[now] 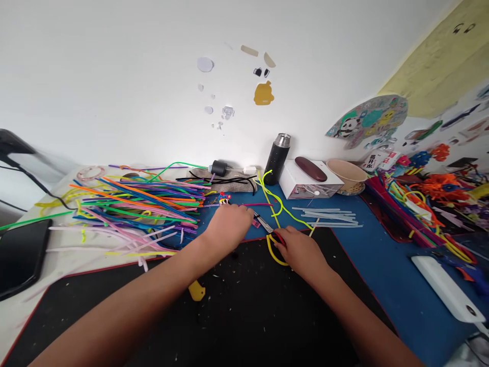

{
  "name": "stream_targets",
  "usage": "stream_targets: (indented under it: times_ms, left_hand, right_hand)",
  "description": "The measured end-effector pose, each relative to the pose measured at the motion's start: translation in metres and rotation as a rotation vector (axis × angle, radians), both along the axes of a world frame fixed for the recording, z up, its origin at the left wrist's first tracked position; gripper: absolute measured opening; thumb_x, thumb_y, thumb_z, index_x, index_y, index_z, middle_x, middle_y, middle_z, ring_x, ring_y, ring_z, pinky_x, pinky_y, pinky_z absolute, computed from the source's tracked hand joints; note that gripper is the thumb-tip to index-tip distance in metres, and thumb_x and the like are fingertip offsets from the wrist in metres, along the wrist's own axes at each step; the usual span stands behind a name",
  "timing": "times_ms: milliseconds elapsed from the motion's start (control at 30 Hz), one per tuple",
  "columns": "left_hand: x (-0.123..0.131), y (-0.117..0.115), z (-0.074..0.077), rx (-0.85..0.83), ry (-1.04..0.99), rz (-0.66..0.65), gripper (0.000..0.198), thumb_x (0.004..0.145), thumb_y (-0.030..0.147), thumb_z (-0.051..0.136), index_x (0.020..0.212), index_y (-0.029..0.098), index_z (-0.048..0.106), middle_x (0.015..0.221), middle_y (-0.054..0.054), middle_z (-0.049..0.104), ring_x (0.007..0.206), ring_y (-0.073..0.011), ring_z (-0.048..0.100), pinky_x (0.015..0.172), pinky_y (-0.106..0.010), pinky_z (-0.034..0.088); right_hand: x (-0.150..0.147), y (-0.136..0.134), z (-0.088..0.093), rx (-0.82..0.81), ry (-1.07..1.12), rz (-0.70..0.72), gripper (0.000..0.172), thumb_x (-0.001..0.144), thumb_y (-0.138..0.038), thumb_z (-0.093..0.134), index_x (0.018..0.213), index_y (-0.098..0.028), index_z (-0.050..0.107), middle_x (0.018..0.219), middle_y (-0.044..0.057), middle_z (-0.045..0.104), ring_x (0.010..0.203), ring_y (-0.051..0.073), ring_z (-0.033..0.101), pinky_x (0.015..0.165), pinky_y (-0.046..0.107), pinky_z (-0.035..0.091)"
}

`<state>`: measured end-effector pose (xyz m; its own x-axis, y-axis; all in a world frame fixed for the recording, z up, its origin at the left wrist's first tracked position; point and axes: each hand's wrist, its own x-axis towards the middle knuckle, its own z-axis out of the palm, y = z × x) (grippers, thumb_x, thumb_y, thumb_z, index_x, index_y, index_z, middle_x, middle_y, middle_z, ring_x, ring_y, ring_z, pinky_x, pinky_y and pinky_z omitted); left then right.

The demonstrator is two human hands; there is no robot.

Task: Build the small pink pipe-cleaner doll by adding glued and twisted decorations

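Scissors with metal blades and red-and-yellow handles sit in the person's right hand, whose fingers are wrapped around the grips, above the far edge of a black mat with red edging. The blades point toward the left hand, which has its fingers curled inward; whether they pinch anything cannot be told, since the knuckles hide the tips. Just beyond that hand is a small red, blue and white ornament, near a thin magenta stem.

Loose yellow-green fuzzy stems curve over the blue surface beyond the right hand, with pale, thin, straight sticks to their right. A broad heap of multicoloured fuzzy stems lies to the left, and several black stems rest behind it. By the wall, a black cylindrical flask with a silver cap stands beside a white box bearing a dark maroon oval case. A beige round bowl is next to the box.
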<state>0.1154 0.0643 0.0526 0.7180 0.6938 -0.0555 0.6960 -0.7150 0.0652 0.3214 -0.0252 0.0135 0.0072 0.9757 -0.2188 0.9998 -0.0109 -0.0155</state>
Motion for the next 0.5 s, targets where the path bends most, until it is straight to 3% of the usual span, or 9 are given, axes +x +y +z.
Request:
stream_targets:
  times_ms: [100, 233, 300, 367, 433, 500]
  left_hand:
    - [0.01, 0.031, 0.009, 0.038, -0.01, 0.063, 0.026, 0.094, 0.0, 0.053, 0.101, 0.009, 0.077, 0.096, -0.023, 0.079, 0.093, -0.0348, 0.077, 0.075, -0.039, 0.054]
    - [0.024, 0.071, 0.01, 0.044, 0.009, 0.112, 0.024, 0.092, 0.001, 0.056, 0.092, 0.01, 0.079, 0.091, -0.023, 0.08, 0.093, -0.0353, 0.078, 0.076, -0.037, 0.054]
    - [0.026, 0.081, 0.008, 0.042, 0.009, 0.129, 0.024, 0.092, 0.002, 0.057, 0.102, 0.008, 0.079, 0.093, -0.024, 0.08, 0.094, -0.0358, 0.078, 0.076, -0.036, 0.053]
    - [0.021, 0.08, 0.01, 0.063, -0.018, 0.152, 0.037, 0.097, 0.007, 0.055, 0.132, 0.005, 0.068, 0.103, -0.026, 0.08, 0.098, -0.036, 0.078, 0.077, -0.037, 0.053]
    - [0.006, 0.067, 0.014, 0.095, -0.062, 0.163, 0.054, 0.103, 0.02, 0.054, 0.155, 0.009, 0.047, 0.114, -0.024, 0.078, 0.102, -0.0354, 0.077, 0.079, -0.038, 0.053]
    - [-0.017, 0.046, 0.017, 0.158, -0.184, 0.195, 0.05, 0.103, 0.028, 0.055, 0.152, 0.016, 0.052, 0.115, -0.017, 0.079, 0.102, -0.0324, 0.076, 0.08, -0.036, 0.053]
  right_hand:
    - [0.001, -0.003, -0.005, 0.074, 0.094, -0.032, 0.03, 0.105, -0.03, 0.057, 0.13, -0.022, 0.071, 0.118, 0.011, 0.075, 0.103, 0.027, 0.074, 0.075, 0.031, 0.051]
    - [-0.004, -0.009, -0.005, 0.208, 0.37, -0.101, 0.028, 0.107, -0.035, 0.052, 0.115, -0.023, 0.076, 0.114, 0.008, 0.079, 0.103, 0.025, 0.074, 0.083, 0.032, 0.052]
    - [-0.011, -0.012, -0.004, 0.211, 0.489, -0.107, 0.027, 0.106, -0.035, 0.052, 0.109, -0.024, 0.077, 0.111, 0.007, 0.08, 0.101, 0.025, 0.075, 0.086, 0.033, 0.053]
    - [-0.02, -0.014, -0.005, 0.181, 0.55, -0.099, 0.026, 0.104, -0.035, 0.054, 0.108, -0.025, 0.078, 0.109, 0.006, 0.082, 0.099, 0.026, 0.076, 0.087, 0.034, 0.054]
    - [-0.029, -0.014, -0.008, 0.166, 0.586, -0.078, 0.025, 0.103, -0.033, 0.055, 0.109, -0.025, 0.078, 0.109, 0.006, 0.082, 0.1, 0.025, 0.076, 0.089, 0.034, 0.053]
    - [-0.038, -0.013, -0.011, 0.145, 0.612, -0.055, 0.023, 0.103, -0.032, 0.056, 0.109, -0.025, 0.078, 0.105, 0.005, 0.082, 0.095, 0.024, 0.076, 0.086, 0.033, 0.053]
